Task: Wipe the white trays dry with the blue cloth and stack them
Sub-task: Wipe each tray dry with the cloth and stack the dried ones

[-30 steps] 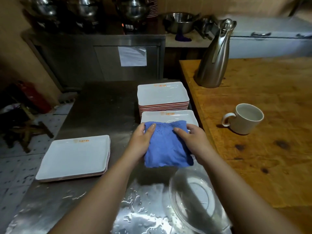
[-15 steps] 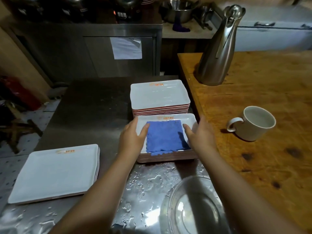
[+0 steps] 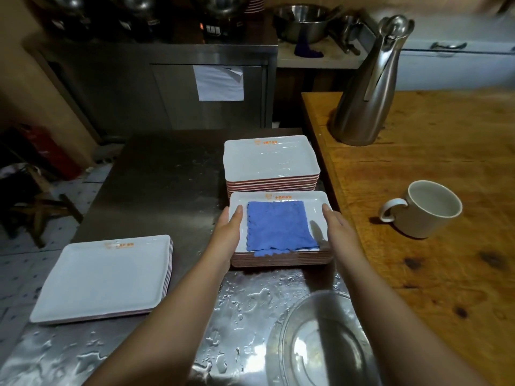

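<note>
The steel surface [image 3: 156,174] is wet along its near half, with beads of water around a clear glass lid [image 3: 320,344] at the near right, so I'd judge the job still under way. Three stacks of white trays stand on it. The wide stack [image 3: 103,277] at the near left is low, only a few trays by its edges, and is probably the dried pile, though I can't be sure. The far stack [image 3: 270,162] is the tallest, perhaps nine or ten by its red rims, too fine to count exactly. Just in front of it sits the near stack [image 3: 281,254], several trays deep. One cloth [image 3: 278,227], blue and folded square, lies in its top tray with a corner hanging over the near rim. The left hand [image 3: 228,232] grasps that tray's left rim and the right hand [image 3: 337,229] its right rim, fingers curled at the edges. Neither holds the cloth. On the wooden table to the right stand one steel jug [image 3: 365,101] and one mug [image 3: 426,210]. Most wiping seems left to do.
</note>
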